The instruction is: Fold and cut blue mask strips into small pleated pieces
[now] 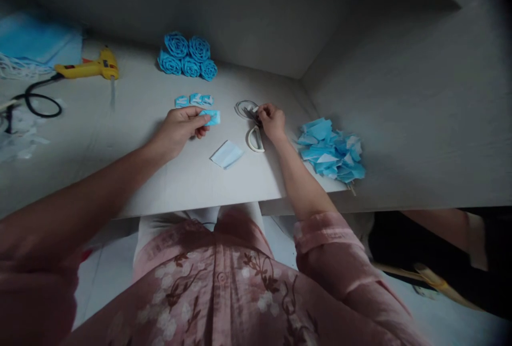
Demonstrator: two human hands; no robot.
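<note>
My left hand (pixel 182 127) pinches a small folded piece of blue mask fabric (pixel 211 117) between thumb and fingers, just above the table. Closed at the fingertips, my right hand (pixel 272 119) is at the edge of a thin round coil (pixel 247 107); what it pinches, if anything, is too small to make out. A pale D-shaped loop (pixel 256 139), perhaps a scissors handle, lies below that hand. Between my hands and nearer to me lies a flat pale-blue fabric square (pixel 227 154). Several small folded blue pieces (pixel 196 99) sit in a row behind my left hand.
Several rolled blue rosettes (pixel 188 57) are stacked at the back. A yellow glue gun (pixel 88 67) with a black cord lies left, beside blue masks (pixel 40 39) and white scraps (pixel 24 133). Crumpled blue fabric pieces (pixel 332 151) lie right. Another person's arm (pixel 438 227) shows at lower right.
</note>
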